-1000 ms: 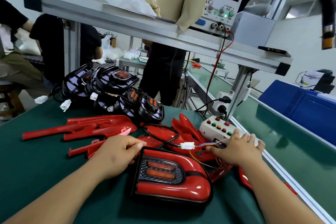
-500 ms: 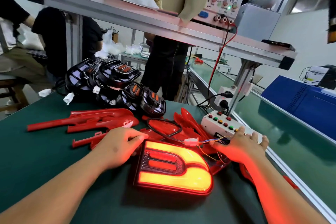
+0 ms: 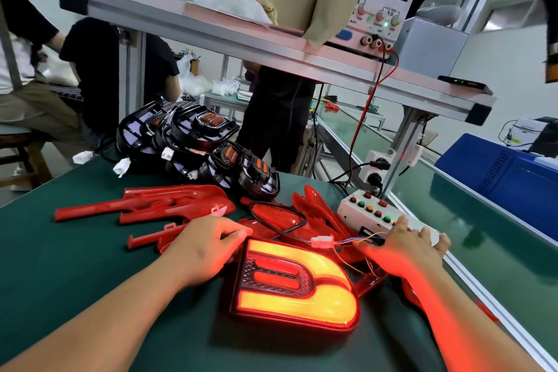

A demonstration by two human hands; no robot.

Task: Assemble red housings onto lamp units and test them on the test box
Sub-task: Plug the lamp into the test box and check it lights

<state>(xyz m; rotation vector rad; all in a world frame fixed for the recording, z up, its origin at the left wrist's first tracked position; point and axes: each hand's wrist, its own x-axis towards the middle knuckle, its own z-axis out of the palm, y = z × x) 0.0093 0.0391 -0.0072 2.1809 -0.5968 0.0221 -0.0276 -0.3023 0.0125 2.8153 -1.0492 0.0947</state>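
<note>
Item: glowing red-housed plastic lamp unit [image 3: 297, 284], flat on green worktop [image 3: 75, 266], centre front; left hand [image 3: 208, 246] grips its upper-left corner, fingers curled; right hand [image 3: 404, 246] rests on white button-studded test box [image 3: 362, 212] beside it, fingers spread.

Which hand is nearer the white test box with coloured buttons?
Right. The right hand rests on the near end of the test box; the left hand holds the left edge of the lit lamp, on the lamp's far side from the box.
</note>
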